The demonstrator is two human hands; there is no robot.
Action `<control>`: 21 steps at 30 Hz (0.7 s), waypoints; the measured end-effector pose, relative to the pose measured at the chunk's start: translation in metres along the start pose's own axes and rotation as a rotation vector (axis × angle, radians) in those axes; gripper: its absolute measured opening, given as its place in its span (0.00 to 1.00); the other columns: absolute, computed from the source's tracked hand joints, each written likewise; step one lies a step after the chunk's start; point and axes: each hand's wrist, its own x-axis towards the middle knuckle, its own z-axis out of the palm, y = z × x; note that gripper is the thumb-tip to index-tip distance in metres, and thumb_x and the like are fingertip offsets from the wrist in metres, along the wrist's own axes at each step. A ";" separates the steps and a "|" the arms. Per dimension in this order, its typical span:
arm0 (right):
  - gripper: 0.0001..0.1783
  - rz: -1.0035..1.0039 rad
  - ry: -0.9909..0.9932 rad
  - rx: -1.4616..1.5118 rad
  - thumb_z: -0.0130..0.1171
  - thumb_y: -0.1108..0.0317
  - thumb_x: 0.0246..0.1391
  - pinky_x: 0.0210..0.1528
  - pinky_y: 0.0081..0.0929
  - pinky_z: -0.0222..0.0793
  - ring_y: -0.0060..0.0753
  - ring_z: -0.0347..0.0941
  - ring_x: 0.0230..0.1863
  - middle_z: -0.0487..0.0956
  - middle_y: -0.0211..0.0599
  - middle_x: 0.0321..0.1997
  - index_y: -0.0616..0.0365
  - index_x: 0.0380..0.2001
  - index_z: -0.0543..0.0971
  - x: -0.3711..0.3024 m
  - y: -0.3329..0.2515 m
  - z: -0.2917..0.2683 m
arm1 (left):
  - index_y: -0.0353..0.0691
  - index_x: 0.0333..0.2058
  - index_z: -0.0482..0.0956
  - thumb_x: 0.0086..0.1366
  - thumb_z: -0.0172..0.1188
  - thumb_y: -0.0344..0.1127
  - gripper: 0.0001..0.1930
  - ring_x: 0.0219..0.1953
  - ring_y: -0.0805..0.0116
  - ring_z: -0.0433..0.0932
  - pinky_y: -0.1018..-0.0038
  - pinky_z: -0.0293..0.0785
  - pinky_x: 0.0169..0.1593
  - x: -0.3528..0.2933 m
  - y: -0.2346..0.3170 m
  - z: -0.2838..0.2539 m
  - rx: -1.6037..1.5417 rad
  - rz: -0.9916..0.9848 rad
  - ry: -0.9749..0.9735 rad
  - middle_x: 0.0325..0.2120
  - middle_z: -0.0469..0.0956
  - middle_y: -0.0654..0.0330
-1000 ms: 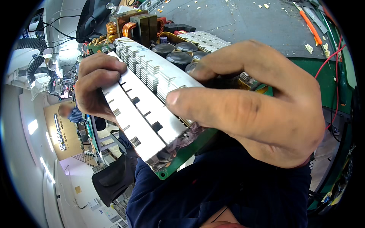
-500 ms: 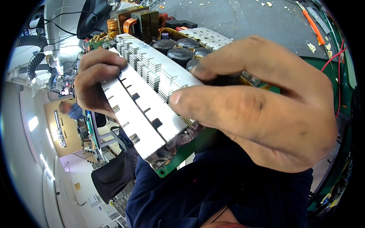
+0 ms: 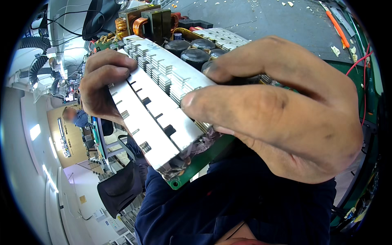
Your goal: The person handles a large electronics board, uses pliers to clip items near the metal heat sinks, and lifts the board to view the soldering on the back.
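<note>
Board tilted closer since earlier; left hand, right hand clamped finned heatsink edges, steadying circuit board.

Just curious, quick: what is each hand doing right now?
Left hand: closed on the finned heatsink.
Right hand: closed on the same heatsink.

An electronics workshop: scarred grey workbench, loose red wires, corrugated hoses, shelving behind.

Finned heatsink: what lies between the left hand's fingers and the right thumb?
In the head view, only the silver heatsink itself: its slotted flat plate spans from the left hand to the right hand's thumb.
</note>
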 end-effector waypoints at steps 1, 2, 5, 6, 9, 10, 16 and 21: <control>0.19 0.001 0.000 0.000 0.71 0.73 0.44 0.31 0.25 0.77 0.35 0.79 0.34 0.78 0.51 0.40 0.56 0.43 0.85 0.000 0.000 0.000 | 0.34 0.40 0.75 0.46 0.79 0.50 0.31 0.37 0.65 0.78 0.71 0.73 0.42 0.000 -0.001 -0.001 -0.005 0.005 -0.003 0.36 0.80 0.48; 0.19 0.001 0.000 0.000 0.71 0.73 0.44 0.31 0.25 0.77 0.35 0.79 0.34 0.78 0.51 0.40 0.56 0.43 0.85 0.000 0.000 0.000 | 0.34 0.40 0.75 0.47 0.79 0.50 0.31 0.37 0.65 0.78 0.71 0.73 0.42 0.000 -0.001 -0.001 -0.010 0.009 -0.006 0.36 0.80 0.48; 0.19 0.002 -0.003 -0.001 0.71 0.73 0.44 0.31 0.25 0.77 0.35 0.79 0.34 0.78 0.51 0.40 0.56 0.43 0.85 0.000 0.001 0.000 | 0.34 0.40 0.75 0.47 0.78 0.49 0.31 0.37 0.66 0.78 0.71 0.73 0.42 0.000 -0.004 0.002 -0.016 0.033 0.006 0.36 0.80 0.48; 0.19 0.002 -0.003 -0.001 0.71 0.73 0.44 0.31 0.25 0.77 0.35 0.79 0.34 0.78 0.51 0.40 0.56 0.43 0.85 0.000 0.000 -0.001 | 0.34 0.41 0.75 0.47 0.78 0.49 0.31 0.38 0.65 0.78 0.71 0.73 0.42 0.000 -0.004 0.002 -0.014 0.039 0.000 0.36 0.80 0.48; 0.19 -0.002 -0.010 -0.001 0.71 0.73 0.44 0.31 0.25 0.77 0.35 0.79 0.34 0.78 0.51 0.40 0.56 0.43 0.85 0.000 0.001 -0.002 | 0.33 0.41 0.74 0.48 0.78 0.49 0.31 0.38 0.65 0.78 0.71 0.73 0.44 0.000 -0.006 -0.004 -0.012 0.061 -0.044 0.36 0.80 0.47; 0.19 -0.002 -0.015 0.001 0.71 0.73 0.44 0.31 0.25 0.77 0.35 0.79 0.34 0.78 0.51 0.40 0.56 0.43 0.85 0.001 0.000 -0.002 | 0.33 0.42 0.74 0.48 0.78 0.50 0.32 0.39 0.64 0.78 0.70 0.73 0.44 0.001 -0.007 -0.006 -0.015 0.069 -0.063 0.37 0.80 0.47; 0.18 -0.009 -0.038 0.008 0.71 0.72 0.44 0.31 0.25 0.77 0.36 0.79 0.34 0.78 0.50 0.40 0.56 0.42 0.85 0.003 0.003 -0.004 | 0.32 0.44 0.73 0.46 0.79 0.52 0.36 0.41 0.62 0.78 0.67 0.73 0.47 0.001 -0.013 -0.013 -0.010 0.147 -0.133 0.39 0.79 0.44; 0.18 -0.010 -0.045 0.005 0.71 0.72 0.43 0.31 0.25 0.77 0.36 0.79 0.34 0.78 0.50 0.40 0.56 0.42 0.85 0.003 0.004 -0.008 | 0.32 0.45 0.73 0.46 0.79 0.53 0.37 0.42 0.61 0.78 0.66 0.73 0.48 0.003 -0.018 -0.014 -0.025 0.181 -0.149 0.39 0.79 0.44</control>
